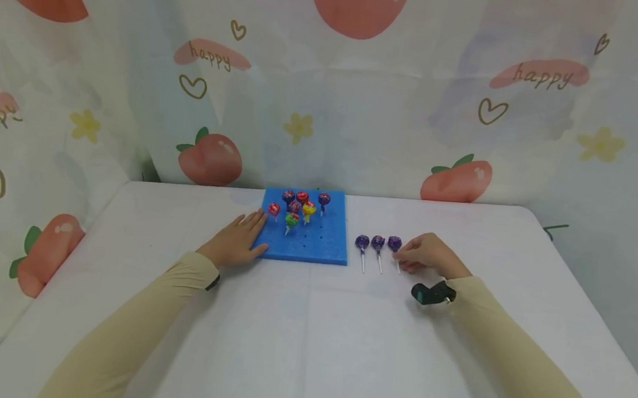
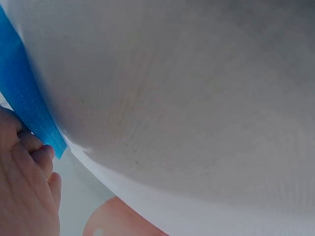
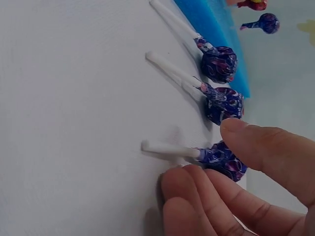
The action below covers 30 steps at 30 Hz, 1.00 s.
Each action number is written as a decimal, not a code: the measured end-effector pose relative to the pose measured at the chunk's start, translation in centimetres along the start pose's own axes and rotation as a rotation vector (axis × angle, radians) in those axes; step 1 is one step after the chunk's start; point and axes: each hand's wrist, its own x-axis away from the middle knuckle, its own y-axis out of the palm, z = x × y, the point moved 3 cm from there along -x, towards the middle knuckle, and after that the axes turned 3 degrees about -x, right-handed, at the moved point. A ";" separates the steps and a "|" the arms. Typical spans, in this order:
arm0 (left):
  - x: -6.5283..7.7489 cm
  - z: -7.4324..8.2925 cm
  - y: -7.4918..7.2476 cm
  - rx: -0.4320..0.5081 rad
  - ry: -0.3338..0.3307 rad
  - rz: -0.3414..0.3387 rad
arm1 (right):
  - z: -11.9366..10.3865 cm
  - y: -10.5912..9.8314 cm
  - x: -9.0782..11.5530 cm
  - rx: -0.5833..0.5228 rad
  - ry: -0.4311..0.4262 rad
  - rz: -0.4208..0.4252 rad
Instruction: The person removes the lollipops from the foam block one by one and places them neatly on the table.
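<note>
Well, left hand (image 1: 236, 242) touches blue board (image 1: 325, 246) at left edge

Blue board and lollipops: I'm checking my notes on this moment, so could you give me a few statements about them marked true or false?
1. The left hand touches the left side of the blue board. True.
2. Three purple lollipops form a row to the right of the board. True.
3. The right hand is at the leftmost of that row. False: it is at the rightmost lollipop.
4. The green lollipop lies beside the board. False: it stands in it.
5. The yellow lollipop stands in the board. True.
</note>
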 end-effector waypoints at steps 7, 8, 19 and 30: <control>0.1 0.1 0.0 -0.003 -0.003 -0.005 | -0.2 -1.3 0.6 0.028 0.006 -0.026; 0.1 0.1 0.0 -0.005 -0.003 -0.002 | -0.4 -1.5 0.8 0.028 0.001 -0.033; 0.2 0.1 -0.1 -0.007 -0.011 0.000 | -4.5 -3.0 2.0 0.012 -0.218 -0.080; 0.1 0.1 -0.1 0.000 -0.009 -0.003 | -10.2 0.4 -1.6 -0.173 -0.372 0.000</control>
